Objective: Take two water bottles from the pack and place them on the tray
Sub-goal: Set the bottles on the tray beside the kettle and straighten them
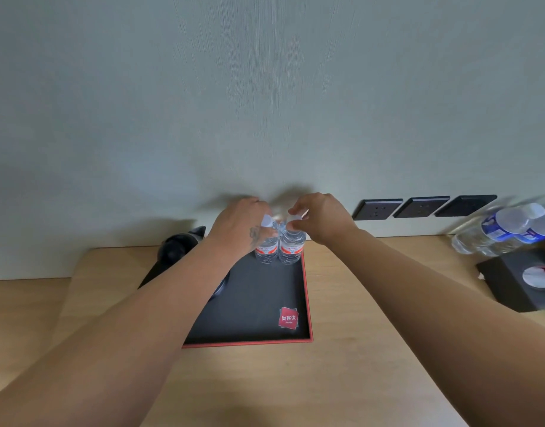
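Two small clear water bottles with red and white labels stand upright side by side at the far right corner of a black tray [258, 303] with a red rim. My left hand [238, 224] grips the cap and neck of the left bottle [266, 249]. My right hand [318, 215] pinches the cap of the right bottle [291, 248]. Both bottle bases rest on the tray. The pack of water bottles [505, 229], with blue labels and white caps, lies at the far right of the table by the wall.
A black tissue box [523, 282] sits below the pack on the right. A black hair dryer [177, 246] lies left of the tray at the wall. Three dark wall sockets [422, 206] are mounted above the wooden table [357, 349]. A red logo square marks the tray's near right corner.
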Demonstrator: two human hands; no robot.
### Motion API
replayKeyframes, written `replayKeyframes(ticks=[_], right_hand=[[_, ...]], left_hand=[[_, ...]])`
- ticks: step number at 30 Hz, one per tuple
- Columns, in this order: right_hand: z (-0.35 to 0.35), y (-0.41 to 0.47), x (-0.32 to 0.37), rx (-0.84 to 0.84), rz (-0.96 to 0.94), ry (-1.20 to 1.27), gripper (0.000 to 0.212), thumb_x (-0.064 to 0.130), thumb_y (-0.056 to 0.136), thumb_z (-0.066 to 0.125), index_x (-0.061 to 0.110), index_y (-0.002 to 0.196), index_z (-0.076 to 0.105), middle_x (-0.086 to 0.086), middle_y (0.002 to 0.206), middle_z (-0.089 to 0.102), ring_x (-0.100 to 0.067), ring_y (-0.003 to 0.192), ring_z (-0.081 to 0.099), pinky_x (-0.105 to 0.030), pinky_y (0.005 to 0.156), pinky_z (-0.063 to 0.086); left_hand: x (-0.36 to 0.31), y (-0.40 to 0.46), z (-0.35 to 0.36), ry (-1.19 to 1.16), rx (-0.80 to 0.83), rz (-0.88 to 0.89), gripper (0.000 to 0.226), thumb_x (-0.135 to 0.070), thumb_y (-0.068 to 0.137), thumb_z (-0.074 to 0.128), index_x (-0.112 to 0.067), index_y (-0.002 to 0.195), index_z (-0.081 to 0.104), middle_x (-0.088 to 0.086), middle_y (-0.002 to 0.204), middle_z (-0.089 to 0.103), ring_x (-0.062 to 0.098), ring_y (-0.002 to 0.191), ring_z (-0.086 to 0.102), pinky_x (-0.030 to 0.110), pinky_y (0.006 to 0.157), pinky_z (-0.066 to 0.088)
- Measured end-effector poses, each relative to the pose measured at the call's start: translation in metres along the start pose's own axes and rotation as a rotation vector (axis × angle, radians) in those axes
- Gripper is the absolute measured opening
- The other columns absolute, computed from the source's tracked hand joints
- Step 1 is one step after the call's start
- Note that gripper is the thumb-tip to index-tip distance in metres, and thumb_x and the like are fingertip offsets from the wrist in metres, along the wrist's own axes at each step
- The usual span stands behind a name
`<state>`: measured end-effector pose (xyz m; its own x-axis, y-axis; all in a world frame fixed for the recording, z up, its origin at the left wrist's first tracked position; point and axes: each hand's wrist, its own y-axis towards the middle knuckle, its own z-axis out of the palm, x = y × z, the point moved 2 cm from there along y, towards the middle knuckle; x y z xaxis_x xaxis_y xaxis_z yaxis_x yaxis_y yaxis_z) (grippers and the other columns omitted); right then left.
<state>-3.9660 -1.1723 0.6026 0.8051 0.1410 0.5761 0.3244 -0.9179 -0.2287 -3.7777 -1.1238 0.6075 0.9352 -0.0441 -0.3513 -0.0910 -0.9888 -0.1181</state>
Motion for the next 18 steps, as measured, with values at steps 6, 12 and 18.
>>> replayKeyframes(ticks=[6, 12, 18], right_hand=[[-0.001, -0.005, -0.002, 0.005, 0.005, 0.019, 0.032, 0.025, 0.085, 0.088, 0.019, 0.115, 0.078, 0.002, 0.118, 0.078, -0.012, 0.088, 0.063, -0.024, 0.079, 0.044], [-0.001, -0.006, 0.007, 0.043, -0.036, -0.027, 0.044, 0.024, 0.088, 0.084, 0.017, 0.129, 0.071, -0.002, 0.129, 0.074, -0.025, 0.113, 0.068, -0.032, 0.096, 0.052], [0.008, -0.009, 0.013, 0.063, -0.103, -0.273, 0.046, 0.009, 0.088, 0.076, 0.016, 0.132, 0.068, -0.008, 0.131, 0.067, -0.034, 0.118, 0.066, -0.033, 0.087, 0.050]], left_hand=[[-0.003, -0.001, 0.000, -0.037, -0.019, -0.006, 0.043, -0.045, 0.087, 0.086, -0.012, 0.113, 0.077, 0.011, 0.113, 0.075, 0.034, 0.109, 0.069, 0.042, 0.090, 0.057], [0.000, -0.006, 0.001, -0.027, 0.001, 0.023, 0.037, -0.032, 0.083, 0.089, -0.011, 0.110, 0.075, 0.009, 0.109, 0.072, 0.035, 0.103, 0.068, 0.045, 0.085, 0.057], [-0.003, -0.003, 0.002, 0.053, 0.005, 0.039, 0.025, -0.023, 0.084, 0.085, -0.015, 0.104, 0.072, 0.003, 0.096, 0.063, 0.035, 0.098, 0.069, 0.033, 0.070, 0.041]])
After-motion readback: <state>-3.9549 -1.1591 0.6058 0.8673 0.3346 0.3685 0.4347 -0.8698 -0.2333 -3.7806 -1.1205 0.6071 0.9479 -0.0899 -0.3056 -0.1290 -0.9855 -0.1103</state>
